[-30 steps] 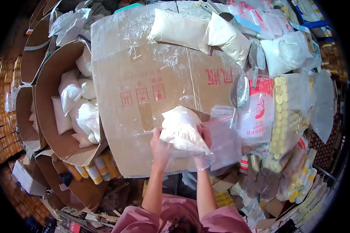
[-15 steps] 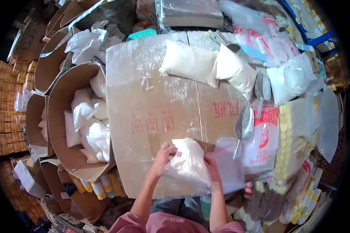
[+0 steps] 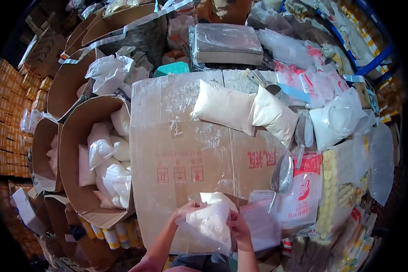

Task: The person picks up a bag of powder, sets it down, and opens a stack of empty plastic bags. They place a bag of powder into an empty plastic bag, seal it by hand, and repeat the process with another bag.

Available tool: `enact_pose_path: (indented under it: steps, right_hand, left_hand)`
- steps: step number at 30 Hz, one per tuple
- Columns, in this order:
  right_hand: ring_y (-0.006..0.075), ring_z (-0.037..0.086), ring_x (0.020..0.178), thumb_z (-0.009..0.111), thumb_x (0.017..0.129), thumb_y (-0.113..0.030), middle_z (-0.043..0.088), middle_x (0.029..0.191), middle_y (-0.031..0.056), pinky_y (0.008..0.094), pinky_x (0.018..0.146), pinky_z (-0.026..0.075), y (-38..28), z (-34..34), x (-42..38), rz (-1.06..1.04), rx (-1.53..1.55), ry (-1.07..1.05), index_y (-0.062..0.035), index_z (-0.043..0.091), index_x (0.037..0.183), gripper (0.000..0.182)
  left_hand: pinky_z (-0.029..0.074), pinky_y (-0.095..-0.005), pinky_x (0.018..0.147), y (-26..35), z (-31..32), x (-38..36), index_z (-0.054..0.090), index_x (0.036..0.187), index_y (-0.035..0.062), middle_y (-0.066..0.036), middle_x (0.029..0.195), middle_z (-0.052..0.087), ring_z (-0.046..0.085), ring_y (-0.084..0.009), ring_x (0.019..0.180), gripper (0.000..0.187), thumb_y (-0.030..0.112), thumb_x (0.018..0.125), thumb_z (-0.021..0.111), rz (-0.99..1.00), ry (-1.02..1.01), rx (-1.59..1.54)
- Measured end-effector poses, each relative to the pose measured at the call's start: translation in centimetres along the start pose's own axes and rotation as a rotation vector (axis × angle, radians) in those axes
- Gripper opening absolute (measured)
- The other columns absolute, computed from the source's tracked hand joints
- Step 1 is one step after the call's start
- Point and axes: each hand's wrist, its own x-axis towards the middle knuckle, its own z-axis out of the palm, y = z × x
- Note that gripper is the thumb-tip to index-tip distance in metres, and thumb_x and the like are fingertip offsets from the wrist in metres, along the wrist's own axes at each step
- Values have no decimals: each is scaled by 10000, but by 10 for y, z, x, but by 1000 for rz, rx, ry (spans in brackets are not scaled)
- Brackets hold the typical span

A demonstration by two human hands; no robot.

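A clear plastic bag of white powder (image 3: 209, 223) is held up over the near edge of the cardboard sheet. My left hand (image 3: 189, 210) pinches the bag's upper left side, and my right hand (image 3: 238, 227) grips its right edge. Beside my right hand lies a stack of flat clear plastic bags (image 3: 259, 226). Farther back on the cardboard (image 3: 167, 136) rest two filled powder bags, one on the left (image 3: 224, 106) and one leaning against it (image 3: 275, 115). A metal scoop (image 3: 283, 174) lies right of the cardboard's middle.
To the left stands an open carton (image 3: 72, 149) holding several filled white bags (image 3: 111, 177). A scale (image 3: 226, 44) sits at the back. On the right are a red and white printed bag (image 3: 302, 190), a second scoop (image 3: 303, 131) and a larger open powder bag (image 3: 333, 120).
The whole scene has shifted lower in view as the camera tilted up. Both hands keep hold of the powder bag, which is turned slightly and sits nearer the bottom of the view.
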Motion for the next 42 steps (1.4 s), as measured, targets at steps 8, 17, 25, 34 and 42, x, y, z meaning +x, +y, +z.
enact_pose_path:
  steps: [8, 17, 25, 34, 42]
  right_hand:
    - [103, 624, 828, 761, 818, -76, 669, 895, -7, 271, 768, 513, 18, -32, 4, 89, -119, 15, -68, 672, 996, 199]
    - [76, 540, 695, 650, 945, -153, 550, 727, -34, 210, 629, 443, 13, 25, 3, -80, 124, 294, -88, 602, 826, 144]
    - [198, 594, 653, 616, 968, -211, 616, 728, 117, 320, 625, 457, 12, 64, 10, -730, -1105, 694, -14, 650, 912, 208]
    - [122, 569, 616, 625, 964, -297, 613, 640, 59, 299, 574, 436, 62, 20, 24, -669, -719, 1138, 17, 637, 783, 363]
    - [125, 588, 656, 714, 901, -325, 641, 750, 74, 284, 620, 472, 137, -45, 20, -211, -1014, 1470, -54, 674, 862, 277]
  left_hand:
    - [327, -241, 560, 24, 7, -2, 518, 646, 131, 129, 689, 426, 390, -5, 653, 333, 136, 851, 780, -143, -136, 161]
    - [412, -225, 599, 15, 3, 3, 551, 709, 103, 78, 690, 505, 504, -28, 672, 259, 168, 869, 745, 47, -18, 66]
    - [450, -216, 551, -13, 21, 15, 632, 821, 75, 25, 733, 622, 566, -52, 626, 195, 225, 934, 680, 365, 441, -243]
    - [437, -288, 547, -28, 47, 23, 653, 728, 88, 33, 640, 583, 526, -75, 565, 301, 301, 940, 666, 234, 851, 202]
    - [476, -388, 1009, -229, 11, 4, 406, 1432, 33, -131, 1351, 519, 530, -228, 1211, 529, 349, 1014, 474, 570, 362, -434]
